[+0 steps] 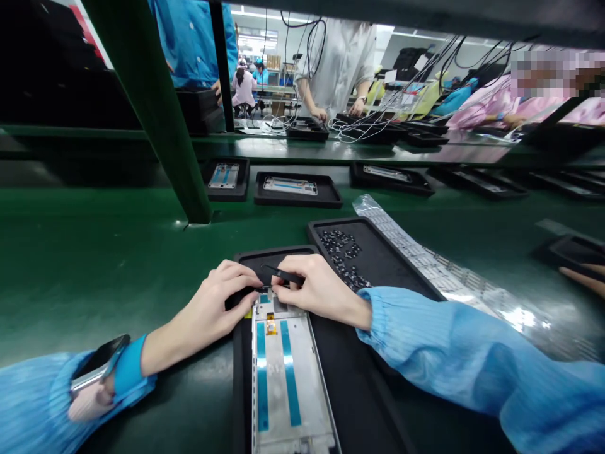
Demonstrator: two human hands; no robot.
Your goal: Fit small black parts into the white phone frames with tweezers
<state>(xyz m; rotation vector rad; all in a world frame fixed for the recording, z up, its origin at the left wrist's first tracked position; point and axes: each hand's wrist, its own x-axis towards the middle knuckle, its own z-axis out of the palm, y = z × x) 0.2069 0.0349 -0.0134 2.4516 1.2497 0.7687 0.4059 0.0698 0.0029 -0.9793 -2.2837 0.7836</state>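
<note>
A silver phone frame [276,378] with two blue strips lies lengthwise in a black tray [350,384] in front of me. Closed around black tweezers [286,275], my right hand [309,287] rests at the top end of the frame. The tweezers point left. My left hand [220,302] is at the frame's top left corner, its thumb and fingers pinched by a small dark part [262,289], too small to make out. An orange flex piece [271,324] sits on the frame below my hands.
A black tray [401,271] with many small black parts [343,252] stands behind right, beside clear plastic sheets [425,258]. More trays [297,200] line the back. A green post [155,120] rises at left. Another person's hand [586,277] shows far right.
</note>
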